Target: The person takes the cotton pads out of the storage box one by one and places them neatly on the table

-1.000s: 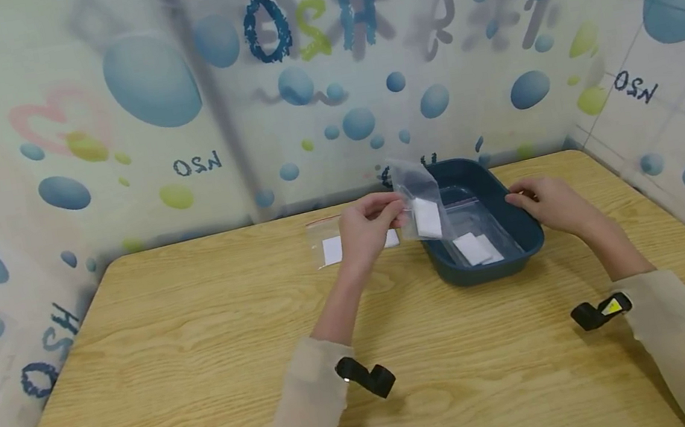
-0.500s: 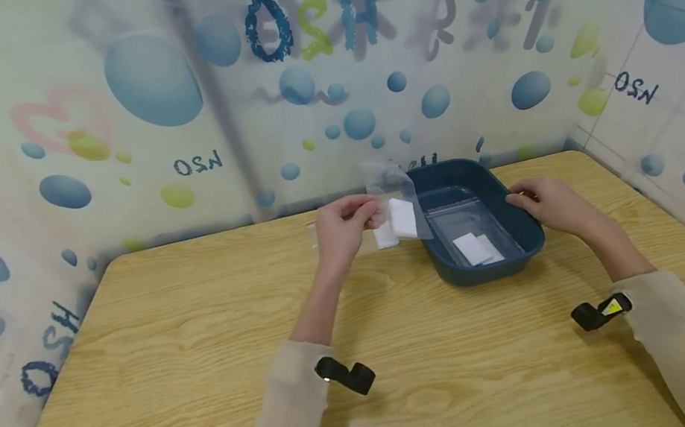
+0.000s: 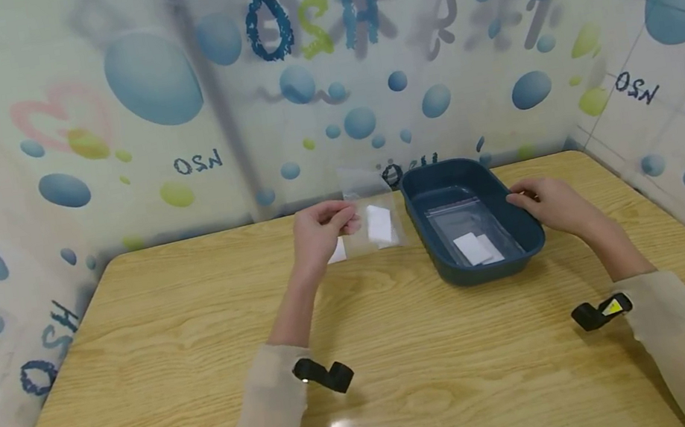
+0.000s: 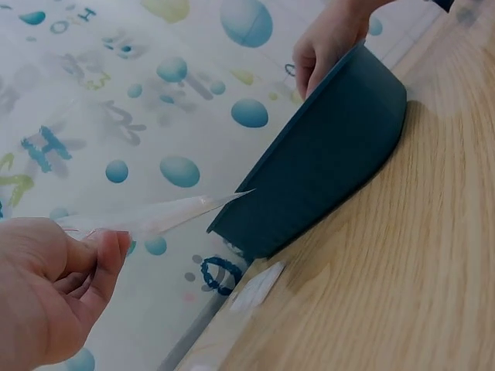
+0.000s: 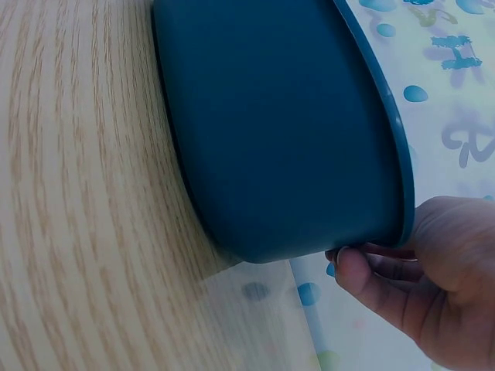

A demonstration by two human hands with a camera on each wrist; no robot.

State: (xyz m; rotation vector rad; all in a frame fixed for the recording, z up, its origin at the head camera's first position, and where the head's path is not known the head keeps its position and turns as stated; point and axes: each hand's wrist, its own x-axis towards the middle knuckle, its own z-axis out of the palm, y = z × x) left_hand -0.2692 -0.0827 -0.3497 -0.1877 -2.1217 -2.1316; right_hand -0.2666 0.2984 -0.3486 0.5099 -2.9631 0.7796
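My left hand (image 3: 318,239) pinches the edge of a clear plastic bag (image 3: 365,183) between thumb and fingers. A white flat piece (image 3: 380,225) shows inside it. The bag hangs above the table, left of a dark blue plastic bin (image 3: 482,273); in the left wrist view it appears thin and edge-on. Fingers and thumb of my right hand (image 3: 548,203) grip the bin's right rim; the right wrist view shows this hold (image 5: 418,286) at the rim. Inside the bin lies another clear bag (image 3: 461,215) with white pieces (image 3: 474,249).
Behind the left hand and the held bag, white pieces (image 3: 337,251) lie on the wooden table (image 3: 170,363), partly hidden. A patterned wall covering (image 3: 176,196) rises along the table's back edge.
My left hand has moved left with the bag, from over the bin's left rim to beside the bin. The right hand and the bin have stayed in place.
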